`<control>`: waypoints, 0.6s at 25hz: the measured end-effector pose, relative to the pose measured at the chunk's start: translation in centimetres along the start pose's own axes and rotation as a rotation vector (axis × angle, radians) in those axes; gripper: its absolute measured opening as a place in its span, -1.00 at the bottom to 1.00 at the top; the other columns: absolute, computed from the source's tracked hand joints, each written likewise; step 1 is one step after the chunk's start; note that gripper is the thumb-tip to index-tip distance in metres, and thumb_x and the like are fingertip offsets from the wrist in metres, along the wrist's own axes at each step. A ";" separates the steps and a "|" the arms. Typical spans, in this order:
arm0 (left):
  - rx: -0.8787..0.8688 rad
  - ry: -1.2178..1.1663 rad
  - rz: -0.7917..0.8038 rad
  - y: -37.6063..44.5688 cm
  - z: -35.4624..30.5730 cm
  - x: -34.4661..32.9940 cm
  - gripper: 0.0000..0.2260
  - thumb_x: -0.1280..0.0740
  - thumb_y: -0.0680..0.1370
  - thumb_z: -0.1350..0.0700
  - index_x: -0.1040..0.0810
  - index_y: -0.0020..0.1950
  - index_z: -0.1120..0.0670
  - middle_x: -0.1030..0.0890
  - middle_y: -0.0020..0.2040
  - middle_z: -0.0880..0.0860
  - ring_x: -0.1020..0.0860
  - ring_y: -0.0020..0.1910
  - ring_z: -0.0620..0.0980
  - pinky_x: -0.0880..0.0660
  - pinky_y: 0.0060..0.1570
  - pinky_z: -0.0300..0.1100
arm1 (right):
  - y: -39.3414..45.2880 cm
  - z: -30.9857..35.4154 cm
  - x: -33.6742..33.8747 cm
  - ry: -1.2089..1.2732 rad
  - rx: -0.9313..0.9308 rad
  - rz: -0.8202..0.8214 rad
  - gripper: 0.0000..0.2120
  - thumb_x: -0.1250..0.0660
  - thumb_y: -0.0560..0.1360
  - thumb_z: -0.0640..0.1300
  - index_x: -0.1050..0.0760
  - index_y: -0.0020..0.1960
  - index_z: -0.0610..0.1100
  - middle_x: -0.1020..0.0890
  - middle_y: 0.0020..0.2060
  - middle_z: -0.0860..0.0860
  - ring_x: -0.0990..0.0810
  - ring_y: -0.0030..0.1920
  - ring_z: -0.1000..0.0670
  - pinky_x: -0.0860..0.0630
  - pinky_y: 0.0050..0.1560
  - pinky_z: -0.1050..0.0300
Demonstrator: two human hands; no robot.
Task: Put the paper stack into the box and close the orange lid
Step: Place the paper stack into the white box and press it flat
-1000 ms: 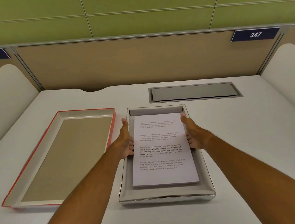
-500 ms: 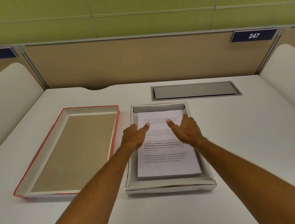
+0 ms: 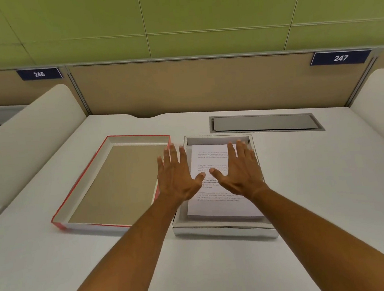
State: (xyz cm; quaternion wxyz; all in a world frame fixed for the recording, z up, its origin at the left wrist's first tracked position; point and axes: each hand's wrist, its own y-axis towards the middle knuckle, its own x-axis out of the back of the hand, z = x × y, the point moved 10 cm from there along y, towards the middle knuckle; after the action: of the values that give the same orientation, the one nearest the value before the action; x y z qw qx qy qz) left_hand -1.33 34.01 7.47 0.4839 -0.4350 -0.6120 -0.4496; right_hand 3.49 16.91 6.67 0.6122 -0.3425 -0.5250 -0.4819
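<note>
While hands (image 3: 210, 178) hover spread, empty, white desk (image 3: 329, 191) meets tan partition (image 3: 193, 87), green wall (image 3: 175, 19).

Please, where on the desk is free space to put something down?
The desk is bare right of the box, in front of the gray hatch, and along the near edge. The middle is crowded: the lid, box and both hands sit close together.

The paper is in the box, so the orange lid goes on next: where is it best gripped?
The orange lid lies inside-up left of the box, so it needs flipping. Probably best to grip its two long side walls, one hand per side, thumbs inside the rim, coming from above; the raised walls give an edge to pinch.
</note>
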 end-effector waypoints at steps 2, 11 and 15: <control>0.020 0.031 0.000 -1.3 0.4 0.8 -0.10 -0.03 0.43 -0.43 0.19 0.58 0.05 0.20 0.59 0.18 0.18 0.56 0.22 0.19 0.50 0.18 | -1.0 1.0 0.1 -0.026 0.031 0.005 0.01 0.14 0.36 0.50 0.20 0.60 -0.10 0.14 0.60 -0.16 0.19 0.59 -0.20 0.22 0.54 -0.17; 0.099 0.114 0.002 -5.4 3.3 2.3 -0.11 -0.03 0.45 -0.43 0.18 0.58 0.05 0.18 0.59 0.18 0.18 0.56 0.23 0.22 0.49 0.18 | -3.6 5.3 -0.3 -0.087 0.129 0.012 0.00 0.13 0.39 0.50 0.27 0.59 -0.10 0.20 0.60 -0.15 0.24 0.59 -0.21 0.25 0.55 -0.22; 0.088 0.118 0.025 -4.6 5.5 1.7 -0.12 -0.05 0.46 -0.42 0.17 0.58 0.06 0.18 0.59 0.18 0.18 0.56 0.23 0.21 0.48 0.18 | -3.4 7.0 -0.9 -0.103 0.113 0.014 0.09 0.40 0.27 0.57 0.29 0.59 -0.10 0.22 0.59 -0.15 0.25 0.58 -0.20 0.27 0.55 -0.20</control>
State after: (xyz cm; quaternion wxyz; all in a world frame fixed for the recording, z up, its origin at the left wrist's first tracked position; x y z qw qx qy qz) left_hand -7.11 38.48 7.88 0.5434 -0.3936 -0.5960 -0.4411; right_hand -1.93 22.55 7.02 0.6062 -0.3355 -0.5797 -0.4289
